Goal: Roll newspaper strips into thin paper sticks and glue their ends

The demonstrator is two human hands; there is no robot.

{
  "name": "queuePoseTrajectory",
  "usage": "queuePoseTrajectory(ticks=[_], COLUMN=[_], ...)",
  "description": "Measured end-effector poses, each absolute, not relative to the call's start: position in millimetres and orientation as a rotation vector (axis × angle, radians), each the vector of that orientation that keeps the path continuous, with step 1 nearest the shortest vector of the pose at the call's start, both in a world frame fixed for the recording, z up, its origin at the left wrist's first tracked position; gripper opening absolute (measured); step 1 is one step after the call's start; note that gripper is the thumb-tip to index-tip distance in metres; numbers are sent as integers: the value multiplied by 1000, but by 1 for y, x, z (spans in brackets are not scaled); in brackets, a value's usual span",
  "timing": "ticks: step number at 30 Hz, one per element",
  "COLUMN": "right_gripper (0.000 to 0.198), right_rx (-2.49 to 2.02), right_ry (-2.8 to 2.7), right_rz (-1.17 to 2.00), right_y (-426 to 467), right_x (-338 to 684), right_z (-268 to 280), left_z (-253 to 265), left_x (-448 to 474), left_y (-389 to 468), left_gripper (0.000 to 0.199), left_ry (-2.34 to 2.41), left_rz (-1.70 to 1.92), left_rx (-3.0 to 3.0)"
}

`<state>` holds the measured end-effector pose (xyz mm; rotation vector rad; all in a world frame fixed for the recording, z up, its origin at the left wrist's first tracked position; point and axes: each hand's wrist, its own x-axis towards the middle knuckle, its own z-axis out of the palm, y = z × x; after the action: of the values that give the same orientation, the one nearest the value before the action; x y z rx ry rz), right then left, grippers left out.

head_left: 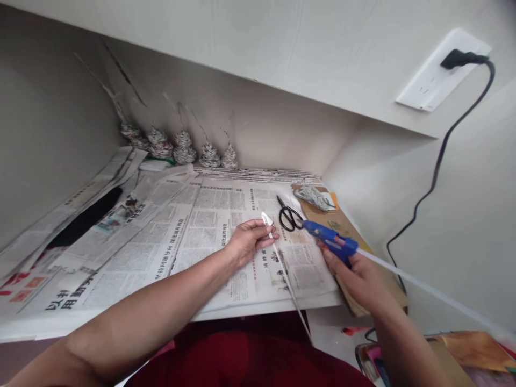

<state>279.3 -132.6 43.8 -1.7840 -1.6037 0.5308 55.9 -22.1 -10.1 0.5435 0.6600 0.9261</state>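
Observation:
My left hand (250, 240) is closed on a thin rolled paper stick (289, 285), pinched near its top, where a small white paper flap stands out. The stick runs down past the table edge. In my right hand (363, 282) is a blue hot glue gun (331, 240), its nozzle pointing left toward the paper flap but apart from it. A long translucent glue stick (423, 290) sticks out of the gun's back. Black-handled scissors (287, 217) lie on the newspaper (201, 231) just beyond the nozzle.
Several woven paper gourd shapes (184, 148) stand along the back wall. Rolled paper sticks (262, 175) lie before it. At right are a cardboard piece (352, 231) and a crumpled plastic packet (316, 197). A black cord (437, 161) hangs from the wall socket (435, 80). An overhanging panel (242, 43) crosses above.

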Motion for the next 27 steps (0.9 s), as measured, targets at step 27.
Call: queuePoseTrajectory(ticks=[27], right_gripper=[16], right_rx=[-1736], right_ry=[-1917], right_rz=[254], right_y=[-133], right_x=[215], right_z=[43], left_z=[-8], left_x=[56], left_y=[-28], left_gripper=[26], left_ry=[636], left_rz=[960], left_rx=[703])
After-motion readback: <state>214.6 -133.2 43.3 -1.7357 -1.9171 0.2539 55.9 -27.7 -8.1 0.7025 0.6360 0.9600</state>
